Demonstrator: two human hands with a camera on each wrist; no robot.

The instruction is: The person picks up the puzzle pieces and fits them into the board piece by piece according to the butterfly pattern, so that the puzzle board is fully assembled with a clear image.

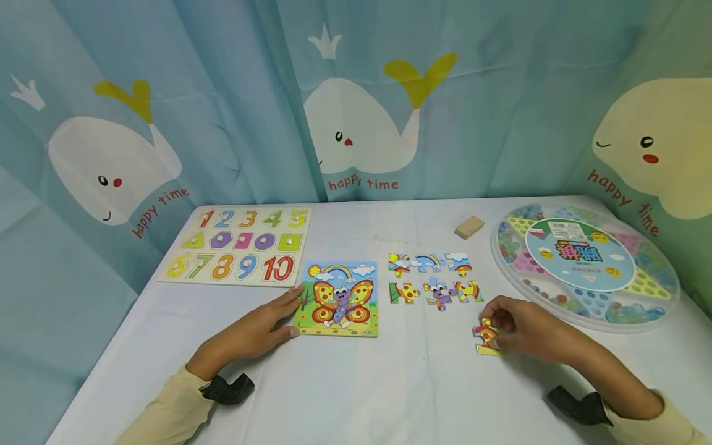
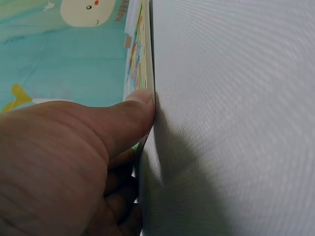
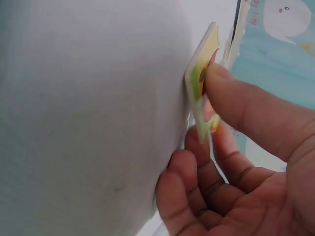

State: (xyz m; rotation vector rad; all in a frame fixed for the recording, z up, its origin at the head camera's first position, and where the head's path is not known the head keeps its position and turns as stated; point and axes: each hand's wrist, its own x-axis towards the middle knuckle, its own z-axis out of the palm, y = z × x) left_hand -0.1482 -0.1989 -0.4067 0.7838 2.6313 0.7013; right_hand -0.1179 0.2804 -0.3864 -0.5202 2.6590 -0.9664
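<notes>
My right hand pinches a jigsaw puzzle piece with red, orange and yellow print, between thumb and fingers close over the white table. In the right wrist view the same puzzle piece stands tilted under the thumb. My left hand rests at the left edge of a square butterfly picture board, thumb near its lower corner and fingers along its side. Two rows of loose puzzle pieces lie right of the board, showing sky, rainbow and butterfly parts.
A number and shape board lies at the back left. Behind the loose pieces sits a small wooden block. A large round clear case with coloured beads occupies the right side. A whale-print curtain hangs along the table's back edge.
</notes>
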